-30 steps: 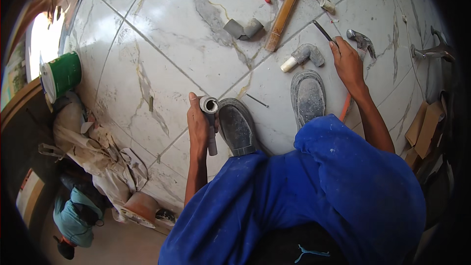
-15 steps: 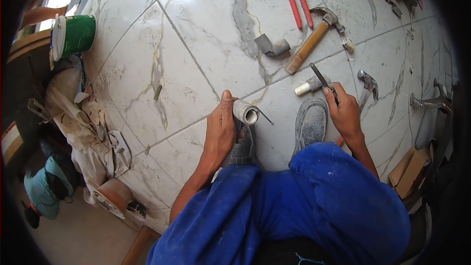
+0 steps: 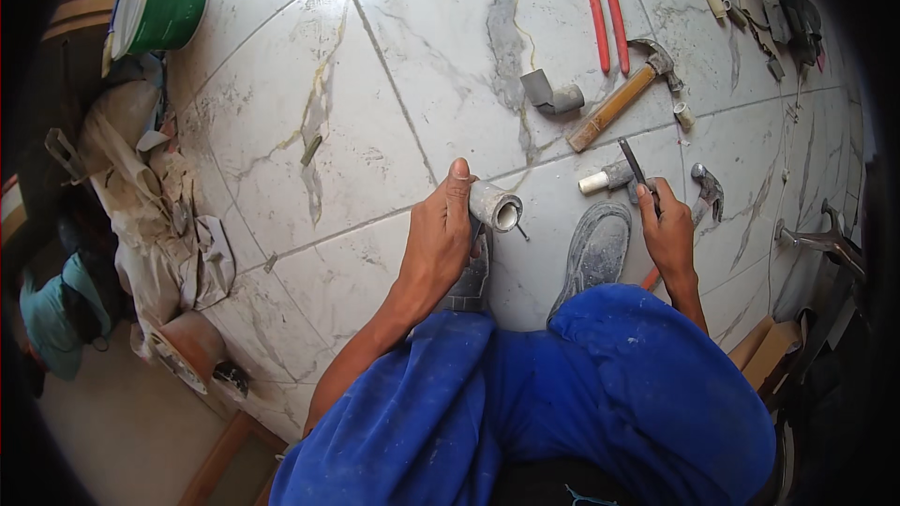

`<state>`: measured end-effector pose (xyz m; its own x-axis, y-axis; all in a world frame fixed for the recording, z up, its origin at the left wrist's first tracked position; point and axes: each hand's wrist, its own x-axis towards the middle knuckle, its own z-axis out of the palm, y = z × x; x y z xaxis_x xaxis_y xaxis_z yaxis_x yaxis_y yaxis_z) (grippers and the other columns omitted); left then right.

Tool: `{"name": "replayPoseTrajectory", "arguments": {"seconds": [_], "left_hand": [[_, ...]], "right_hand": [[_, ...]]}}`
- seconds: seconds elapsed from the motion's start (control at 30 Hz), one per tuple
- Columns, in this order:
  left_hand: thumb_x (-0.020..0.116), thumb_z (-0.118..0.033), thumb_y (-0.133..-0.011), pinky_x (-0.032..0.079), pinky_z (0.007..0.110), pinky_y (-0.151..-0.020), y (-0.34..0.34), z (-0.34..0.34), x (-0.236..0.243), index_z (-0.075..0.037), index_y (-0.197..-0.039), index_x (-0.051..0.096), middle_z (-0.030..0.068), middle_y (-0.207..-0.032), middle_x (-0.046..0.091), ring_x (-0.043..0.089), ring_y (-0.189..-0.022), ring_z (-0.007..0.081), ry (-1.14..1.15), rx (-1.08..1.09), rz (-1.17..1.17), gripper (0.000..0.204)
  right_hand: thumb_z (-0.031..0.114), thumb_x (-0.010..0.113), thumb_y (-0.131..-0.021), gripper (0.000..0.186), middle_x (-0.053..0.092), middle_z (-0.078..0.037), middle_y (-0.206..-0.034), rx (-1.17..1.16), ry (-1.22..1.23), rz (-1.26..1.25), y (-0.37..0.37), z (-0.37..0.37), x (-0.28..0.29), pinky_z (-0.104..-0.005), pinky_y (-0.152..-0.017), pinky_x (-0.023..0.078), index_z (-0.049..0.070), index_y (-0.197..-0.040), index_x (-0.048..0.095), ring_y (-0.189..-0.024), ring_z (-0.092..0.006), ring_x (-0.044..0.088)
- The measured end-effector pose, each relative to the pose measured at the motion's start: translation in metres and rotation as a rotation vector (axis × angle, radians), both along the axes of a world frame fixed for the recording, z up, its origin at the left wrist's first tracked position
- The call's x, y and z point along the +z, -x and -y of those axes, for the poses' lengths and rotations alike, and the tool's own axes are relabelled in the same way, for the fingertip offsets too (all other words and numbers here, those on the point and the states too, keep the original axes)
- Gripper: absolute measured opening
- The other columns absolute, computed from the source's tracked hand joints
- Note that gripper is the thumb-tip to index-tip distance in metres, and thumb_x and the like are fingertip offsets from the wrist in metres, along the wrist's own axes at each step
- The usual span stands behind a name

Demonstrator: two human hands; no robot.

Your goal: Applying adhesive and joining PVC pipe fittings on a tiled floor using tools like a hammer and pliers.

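Observation:
My left hand (image 3: 439,230) grips a dusty grey pipe fitting (image 3: 490,202), its round open end turned toward me, above my left shoe. My right hand (image 3: 667,230) is closed on a thin dark metal tool (image 3: 630,158), its tip pointing up and forward. Just beyond that hand lie a grey elbow fitting with a white stub (image 3: 592,183) and a claw hammer with a red handle (image 3: 708,193). A thin metal rod (image 3: 524,234) shows beside the held fitting, partly hidden.
Further forward lie a grey elbow (image 3: 548,94), a wooden-handled hammer (image 3: 611,108), red-handled pincers (image 3: 619,23) and a short pipe piece (image 3: 683,117). At left are a green bucket (image 3: 167,14) and crumpled cloth (image 3: 127,197). Cords and tools (image 3: 787,14) lie top right.
My left hand has risen rightward with the fitting, turning it toward the middle. My right hand, still holding the tool, sits lower in the picture. The view has shifted over the floor.

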<state>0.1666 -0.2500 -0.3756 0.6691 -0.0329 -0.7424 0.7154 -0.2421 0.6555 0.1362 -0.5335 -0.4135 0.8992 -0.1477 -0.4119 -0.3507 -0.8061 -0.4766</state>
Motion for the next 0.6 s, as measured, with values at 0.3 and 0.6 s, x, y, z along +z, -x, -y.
{"name": "replayPoseTrajectory", "arguments": {"seconds": [0.3,0.6], "left_hand": [[0.023,-0.053,-0.097,0.042,0.033,-0.045,0.001,-0.003,-0.003,0.007,-0.088,0.055,0.0098,-0.053,0.043,0.047,-0.043,0.0169,-0.014,-0.014,0.025,0.069],[0.021,-0.046,-0.099,0.042,0.048,-0.061,0.012,-0.031,-0.056,0.003,-0.081,0.051,0.026,-0.065,0.055,0.055,-0.061,0.0403,-0.375,-0.219,-0.026,0.061]], "right_hand": [[0.023,0.05,-0.094,0.022,0.054,-0.016,-0.057,0.04,-0.004,0.035,-0.002,-0.016,0.016,-0.0414,-0.05,0.038,0.001,-0.087,0.053,-0.052,-0.0343,0.055],[0.014,0.051,-0.09,0.01,0.053,-0.012,-0.061,0.538,-0.107,0.179,0.001,-0.071,0.022,-0.0405,-0.046,0.044,0.004,-0.089,0.048,-0.053,-0.0326,0.058]]}}
